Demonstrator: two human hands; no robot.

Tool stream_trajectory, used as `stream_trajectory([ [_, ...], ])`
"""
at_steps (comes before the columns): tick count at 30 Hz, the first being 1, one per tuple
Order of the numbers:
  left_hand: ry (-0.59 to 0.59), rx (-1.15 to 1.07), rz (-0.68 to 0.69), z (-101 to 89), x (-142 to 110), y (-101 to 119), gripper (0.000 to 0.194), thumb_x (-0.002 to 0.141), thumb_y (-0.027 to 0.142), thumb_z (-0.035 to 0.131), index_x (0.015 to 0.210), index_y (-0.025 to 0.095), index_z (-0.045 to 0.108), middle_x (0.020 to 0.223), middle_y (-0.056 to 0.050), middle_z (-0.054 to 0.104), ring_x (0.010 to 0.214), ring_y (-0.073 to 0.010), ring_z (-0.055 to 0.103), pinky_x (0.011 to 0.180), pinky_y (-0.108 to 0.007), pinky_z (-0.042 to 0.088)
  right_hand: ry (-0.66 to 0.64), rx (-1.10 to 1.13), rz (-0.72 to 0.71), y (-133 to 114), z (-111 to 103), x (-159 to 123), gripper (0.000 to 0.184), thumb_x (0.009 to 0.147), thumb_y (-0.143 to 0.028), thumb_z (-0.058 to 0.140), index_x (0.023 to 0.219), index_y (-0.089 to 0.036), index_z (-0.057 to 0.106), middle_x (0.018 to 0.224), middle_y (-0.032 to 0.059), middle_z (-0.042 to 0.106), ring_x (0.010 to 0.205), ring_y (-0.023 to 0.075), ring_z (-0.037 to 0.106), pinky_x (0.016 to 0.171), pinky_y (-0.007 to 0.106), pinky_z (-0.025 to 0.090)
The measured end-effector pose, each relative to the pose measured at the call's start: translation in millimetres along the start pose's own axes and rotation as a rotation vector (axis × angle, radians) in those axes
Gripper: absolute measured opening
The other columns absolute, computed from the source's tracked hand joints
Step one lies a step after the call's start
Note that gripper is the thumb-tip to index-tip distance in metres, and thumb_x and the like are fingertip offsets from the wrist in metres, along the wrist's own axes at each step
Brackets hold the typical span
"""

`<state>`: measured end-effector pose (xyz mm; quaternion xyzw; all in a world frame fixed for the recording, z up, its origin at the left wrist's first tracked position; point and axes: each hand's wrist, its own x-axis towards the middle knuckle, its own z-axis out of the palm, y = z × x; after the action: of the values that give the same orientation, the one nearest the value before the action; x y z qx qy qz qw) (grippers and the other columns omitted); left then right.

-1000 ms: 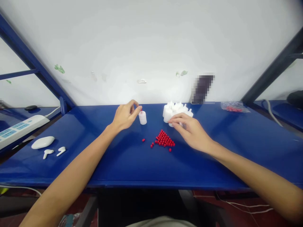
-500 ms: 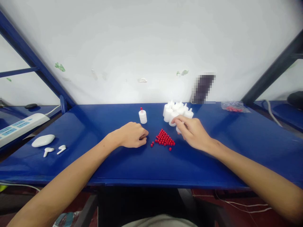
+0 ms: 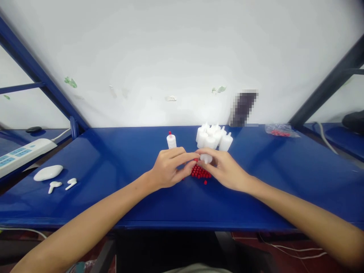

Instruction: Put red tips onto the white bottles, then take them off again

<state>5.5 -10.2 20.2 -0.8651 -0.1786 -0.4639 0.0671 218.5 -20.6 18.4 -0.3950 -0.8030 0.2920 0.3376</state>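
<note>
My right hand [image 3: 227,168] grips a small white dropper bottle [image 3: 206,158], tilted so its nozzle points toward me. Close beside it, my left hand [image 3: 174,167] has thumb and forefinger pinched on a red cap [image 3: 196,160] near the bottle. Whether the cap touches the nozzle cannot be made out. Under the fingertips lies a cluster of small red caps [image 3: 200,172], partly hidden by my hands, with one loose cap [image 3: 205,182] in front. Behind my left hand stands a white bottle [image 3: 171,141] with a red cap on its tip. Several uncapped white bottles [image 3: 210,141] stand grouped behind my right hand.
On the blue table [image 3: 176,206], a white earbud case [image 3: 48,173] and two earbuds [image 3: 54,185] lie at the left near a power strip [image 3: 25,151]. A clear bag with red caps [image 3: 281,131] rests at the back right. A wall [image 3: 159,60] rises behind.
My right hand has carried a bottle from the group leftward and tipped it toward me. My left hand has moved right, from beside the caps to the bottle, with a red cap pinched.
</note>
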Motion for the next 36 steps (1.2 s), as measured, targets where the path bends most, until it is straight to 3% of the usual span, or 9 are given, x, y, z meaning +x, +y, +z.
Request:
stream_trajectory([
  [5,-0.050,0.093,0.046,7.9,-7,-1,0.024,0.090,0.019,0.057,0.114,0.020,0.063,0.075,0.001,0.062,0.061,-0.0080,0.052,0.056,-0.020,0.041,-0.035,0.033,-0.012,-1,4,-1,0.024,0.095,-0.028,0.046,0.117,-0.024,0.056,0.085,-0.0004,0.065,0.057,0.0115,0.054,0.053,0.024,0.043],
  [12,-0.106,0.167,0.086,9.5,-7,0,0.025,0.093,0.022,0.054,0.116,0.021,0.060,0.078,0.001,0.063,0.065,-0.0085,0.058,0.060,-0.021,0.046,-0.086,0.021,-0.025,-13,1,-5,0.023,0.095,-0.019,0.042,0.116,-0.024,0.049,0.075,-0.0034,0.060,0.058,0.0122,0.052,0.056,0.025,0.042],
  [16,-0.086,0.248,0.132,9.5,-6,2,0.023,0.092,0.024,0.056,0.114,0.021,0.060,0.078,0.001,0.064,0.062,-0.0095,0.057,0.059,-0.023,0.046,-0.176,0.027,-0.034,-17,-3,-7,0.026,0.094,-0.026,0.048,0.119,-0.023,0.043,0.079,-0.0023,0.061,0.062,0.0149,0.056,0.060,0.028,0.044],
  [20,-0.085,0.284,0.152,9.0,-4,2,0.023,0.090,0.021,0.059,0.113,0.020,0.060,0.078,0.001,0.065,0.061,-0.0101,0.057,0.058,-0.024,0.046,-0.166,0.038,-0.054,-18,-5,-8,0.019,0.099,-0.036,0.043,0.112,-0.022,0.045,0.083,-0.0003,0.063,0.070,0.0168,0.059,0.067,0.030,0.046],
  [25,-0.079,0.226,0.145,11.6,-1,3,0.018,0.092,0.019,0.054,0.109,0.019,0.059,0.078,0.001,0.064,0.062,-0.0094,0.057,0.059,-0.023,0.046,-0.143,0.086,-0.066,-16,-4,-8,0.011,0.099,-0.031,0.041,0.102,-0.022,0.046,0.083,0.0001,0.060,0.072,0.0163,0.056,0.068,0.029,0.045],
  [31,-0.133,0.156,0.069,19.7,-6,2,0.021,0.096,0.019,0.046,0.114,0.019,0.057,0.077,0.000,0.063,0.063,-0.0090,0.057,0.059,-0.022,0.044,-0.106,0.151,-0.078,-12,4,-4,0.015,0.099,-0.030,0.037,0.096,-0.020,0.048,0.083,0.0007,0.061,0.075,0.0157,0.057,0.067,0.028,0.045],
  [34,-0.129,0.055,-0.012,13.8,-5,-3,0.019,0.096,0.019,0.047,0.111,0.020,0.058,0.075,0.001,0.062,0.061,-0.0082,0.055,0.058,-0.021,0.044,-0.116,0.078,-0.072,-13,-2,-1,0.024,0.100,-0.038,0.040,0.114,-0.021,0.049,0.078,-0.0013,0.061,0.061,0.0127,0.054,0.058,0.026,0.043],
  [36,-0.040,-0.008,-0.174,3.1,1,-12,0.015,0.096,0.022,0.048,0.107,0.019,0.058,0.072,0.003,0.061,0.058,-0.0070,0.053,0.057,-0.019,0.043,-0.036,-0.015,-0.073,-14,-15,1,0.040,0.096,-0.045,0.049,0.128,-0.022,0.045,0.077,-0.0021,0.061,0.053,0.0114,0.051,0.052,0.025,0.041],
])
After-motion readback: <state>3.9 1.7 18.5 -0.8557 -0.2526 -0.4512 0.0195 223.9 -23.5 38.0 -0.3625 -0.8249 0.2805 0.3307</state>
